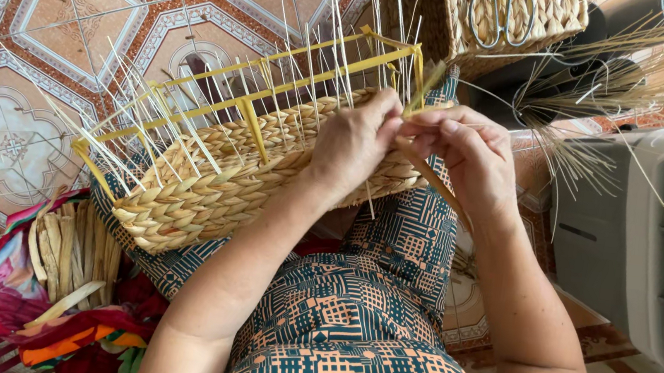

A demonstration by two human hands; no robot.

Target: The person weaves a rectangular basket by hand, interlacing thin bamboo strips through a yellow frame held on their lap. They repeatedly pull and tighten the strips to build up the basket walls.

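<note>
Two hands: both meet at the near rim of a half-woven oval straw basket [215, 190] lying on the lap.
Left hand [353, 143]: grip closed over the basket's braided rim.
Right hand [469, 152]: fingers pinched shut on a flat tan straw strand [432, 181].
Basket frame: yellow rods [279, 64] with thin pale stakes.
Left side: bundle of dried strands [70, 252] on colourful cloth.
Far: finished woven basket [492, 21] holding scissors [498, 10].

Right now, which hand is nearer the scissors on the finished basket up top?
Right. The right hand sits below the scissors, pinching a strand at the half-woven basket's end. The left hand grips that basket's rim, further left and further from them.
</note>
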